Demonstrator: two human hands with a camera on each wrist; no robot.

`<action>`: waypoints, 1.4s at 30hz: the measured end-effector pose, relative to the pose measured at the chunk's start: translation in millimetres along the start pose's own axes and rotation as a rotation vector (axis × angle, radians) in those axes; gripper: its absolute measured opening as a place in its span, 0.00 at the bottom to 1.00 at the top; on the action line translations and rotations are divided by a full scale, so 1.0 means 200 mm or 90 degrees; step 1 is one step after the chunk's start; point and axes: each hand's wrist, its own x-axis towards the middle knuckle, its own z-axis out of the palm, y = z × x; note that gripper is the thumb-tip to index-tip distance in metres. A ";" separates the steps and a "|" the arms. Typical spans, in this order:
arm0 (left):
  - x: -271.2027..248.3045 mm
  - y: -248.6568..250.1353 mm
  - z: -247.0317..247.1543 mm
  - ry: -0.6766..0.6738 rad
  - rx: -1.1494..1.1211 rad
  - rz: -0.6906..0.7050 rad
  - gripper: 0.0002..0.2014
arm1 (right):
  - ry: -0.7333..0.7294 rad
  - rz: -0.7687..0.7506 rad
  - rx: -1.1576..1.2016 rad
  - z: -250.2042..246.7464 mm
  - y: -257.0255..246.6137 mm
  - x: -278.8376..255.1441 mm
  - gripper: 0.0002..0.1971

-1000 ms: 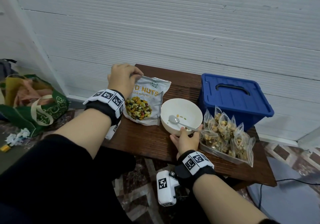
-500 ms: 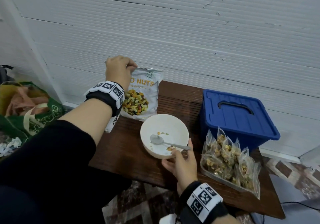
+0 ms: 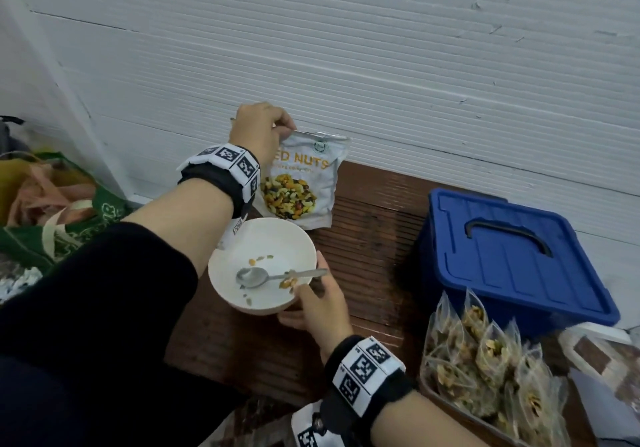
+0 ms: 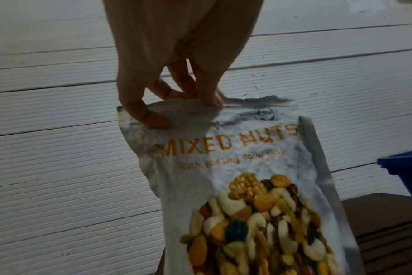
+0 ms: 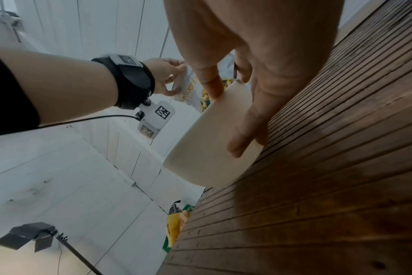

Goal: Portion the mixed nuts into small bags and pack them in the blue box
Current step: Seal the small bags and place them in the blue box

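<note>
My left hand [image 3: 258, 128] pinches the nut bag [image 3: 304, 183] by its top edge, upright at the table's [image 3: 374, 239] back edge against the wall [image 3: 381, 66]. My right hand [image 3: 320, 303] grips the bowl's [image 3: 242, 249] near rim, thumb inside; it's tilted, holding a spoon [image 3: 254, 276] and a few nuts. Bare wood lies between bowl and box [image 3: 512, 256], lid on. Filled small bags [image 3: 485, 370] stand in a tray just in front of the box.

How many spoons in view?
1. The spoon lies in the white bowl, handle over the rim by the right hand. Another could be hidden behind the small filled bags.
</note>
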 end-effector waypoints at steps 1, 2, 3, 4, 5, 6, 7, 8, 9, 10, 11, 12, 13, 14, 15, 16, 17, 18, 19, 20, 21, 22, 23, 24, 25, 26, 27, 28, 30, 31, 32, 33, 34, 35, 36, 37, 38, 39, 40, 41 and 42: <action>0.00 0.00 0.00 -0.008 0.001 -0.005 0.05 | -0.007 -0.003 -0.010 0.01 0.00 0.01 0.30; 0.01 -0.01 0.00 -0.017 0.003 -0.012 0.06 | -0.012 -0.002 -0.018 0.02 0.01 0.02 0.31; 0.00 -0.01 0.01 -0.028 0.007 -0.022 0.06 | -0.020 0.005 -0.021 0.02 0.01 0.03 0.31; 0.00 -0.01 0.01 -0.038 0.011 -0.032 0.06 | -0.028 0.015 -0.025 0.03 0.01 0.03 0.32; 0.00 -0.02 0.02 -0.044 0.019 -0.039 0.05 | -0.035 0.024 -0.031 0.03 0.02 0.04 0.32; 0.00 -0.02 0.02 -0.046 0.024 -0.043 0.05 | -0.041 0.031 -0.040 0.04 0.03 0.04 0.32; -0.01 -0.02 0.02 -0.044 0.028 -0.042 0.05 | -0.044 0.036 -0.051 0.05 0.03 0.04 0.32; -0.01 -0.02 0.03 -0.040 0.029 -0.038 0.05 | -0.045 0.040 -0.059 0.05 0.04 0.04 0.33; -0.02 -0.02 0.03 -0.037 0.029 -0.035 0.05 | -0.045 0.046 -0.065 0.05 0.04 0.04 0.33; -0.03 -0.03 0.02 -0.034 0.030 -0.029 0.05 | -0.045 0.052 -0.069 0.05 0.05 0.05 0.32; -0.04 -0.02 0.02 -0.031 0.032 -0.026 0.04 | -0.045 0.058 -0.072 0.04 0.05 0.04 0.32; -0.05 -0.02 0.01 -0.028 0.034 -0.024 0.04 | -0.045 0.063 -0.072 0.04 0.05 0.04 0.31; -0.06 -0.03 0.01 -0.025 0.037 -0.024 0.04 | -0.045 0.068 -0.073 0.04 0.04 0.03 0.31; -0.07 -0.03 0.00 -0.022 0.042 -0.026 0.04 | -0.044 0.072 -0.075 0.04 0.04 0.03 0.31; -0.09 -0.03 0.00 -0.020 0.048 -0.028 0.04 | -0.042 0.076 -0.081 0.04 0.03 0.02 0.32; -0.10 -0.03 0.00 -0.019 0.052 -0.028 0.04 | -0.040 0.081 -0.087 0.03 0.02 0.02 0.33; -0.11 -0.03 -0.01 -0.017 0.057 -0.027 0.04 | -0.035 0.086 -0.090 0.03 0.01 0.01 0.35; -0.12 -0.03 -0.01 -0.016 0.063 -0.026 0.05 | -0.027 0.092 -0.089 0.03 0.00 0.00 0.36; -0.13 -0.02 -0.01 -0.018 0.070 -0.029 0.06 | -0.017 0.095 -0.088 0.02 0.00 0.00 0.37; -0.14 -0.01 -0.02 -0.021 0.075 -0.032 0.07 | -0.003 0.096 -0.088 0.02 -0.01 -0.01 0.37; -0.15 0.00 -0.02 -0.026 0.076 -0.037 0.09 | 0.010 0.094 -0.088 0.01 -0.02 -0.01 0.37; -0.16 0.01 -0.03 -0.031 0.077 -0.039 0.10 | 0.022 0.091 -0.088 0.00 -0.03 -0.02 0.37; -0.17 0.02 -0.04 -0.035 0.077 -0.041 0.10 | 0.030 0.087 -0.088 0.00 -0.04 -0.03 0.36; -0.18 0.03 -0.04 -0.038 0.078 -0.040 0.11 | 0.037 0.085 -0.087 -0.01 -0.05 -0.03 0.36; -0.19 0.04 -0.04 -0.041 0.081 -0.039 0.12 | 0.045 0.083 -0.089 -0.02 -0.06 -0.04 0.36; -0.21 0.05 -0.05 -0.044 0.087 -0.041 0.13 | 0.054 0.080 -0.093 -0.03 -0.07 -0.05 0.36; -0.22 0.07 -0.05 -0.047 0.096 -0.045 0.14 | 0.064 0.076 -0.098 -0.03 -0.09 -0.05 0.35; -0.23 0.08 -0.06 -0.048 0.108 -0.046 0.15 | 0.073 0.070 -0.100 -0.04 -0.10 -0.07 0.35; -0.27 0.12 -0.07 -0.043 0.134 -0.045 0.17 | 0.088 0.058 -0.101 -0.07 -0.11 -0.10 0.35; -0.29 0.14 -0.07 -0.035 0.144 -0.042 0.16 | 0.097 0.048 -0.103 -0.08 -0.12 -0.12 0.34; -0.32 0.17 -0.07 -0.024 0.150 -0.038 0.15 | 0.109 0.037 -0.110 -0.09 -0.13 -0.14 0.33; -0.35 0.18 -0.07 -0.013 0.152 -0.034 0.15 | 0.122 0.025 -0.121 -0.10 -0.14 -0.16 0.32; -0.38 0.21 -0.07 -0.005 0.148 -0.028 0.15 | 0.136 0.010 -0.130 -0.12 -0.16 -0.18 0.31; -0.41 0.24 -0.07 0.001 0.143 -0.020 0.15 | 0.148 -0.004 -0.135 -0.14 -0.18 -0.20 0.30; -0.44 0.26 -0.05 0.003 0.134 -0.012 0.16 | 0.158 -0.021 -0.135 -0.16 -0.20 -0.23 0.28; -0.47 0.29 -0.04 0.000 0.121 -0.003 0.16 | 0.168 -0.040 -0.131 -0.19 -0.23 -0.26 0.26; -0.50 0.32 -0.03 -0.009 0.105 0.005 0.16 | 0.179 -0.061 -0.125 -0.22 -0.26 -0.30 0.23; -0.53 0.35 -0.01 -0.023 0.089 0.013 0.16 | 0.189 -0.084 -0.118 -0.25 -0.29 -0.35 0.21; -0.56 0.38 0.02 -0.037 0.074 0.020 0.16 | 0.199 -0.109 -0.114 -0.29 -0.32 -0.39 0.19; -0.59 0.42 0.04 -0.051 0.055 0.026 0.15 | 0.211 -0.134 -0.111 -0.33 -0.35 -0.44 0.17; -0.63 0.46 0.07 -0.066 0.031 0.033 0.15 | 0.226 -0.159 -0.111 -0.37 -0.37 -0.48 0.15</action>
